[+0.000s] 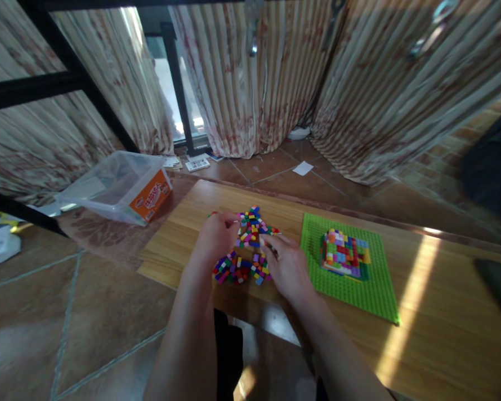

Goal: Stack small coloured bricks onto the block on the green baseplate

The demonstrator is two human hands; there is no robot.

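Small multicoloured toy bricks (234,271) lie loose in heaps on the wooden table, between and in front of my hands. My left hand (217,236) is at the left of the heap, thumb and fingertips pinched together; whatever is in them is too small to name. On the right side of the heap, my right hand (287,262) has its fingers curled in close to the bricks, and what they hold cannot be made out. Right of that hand lies a green baseplate (313,275), bearing a low block of built-up coloured bricks (344,250).
A clear plastic bin (108,167) with an orange label stands beyond the table's left end. The wooden table (426,340) runs to the right, with a dark flat object (499,289) at its right edge. Striped curtains (242,83) hang behind, above a tiled floor (29,312).
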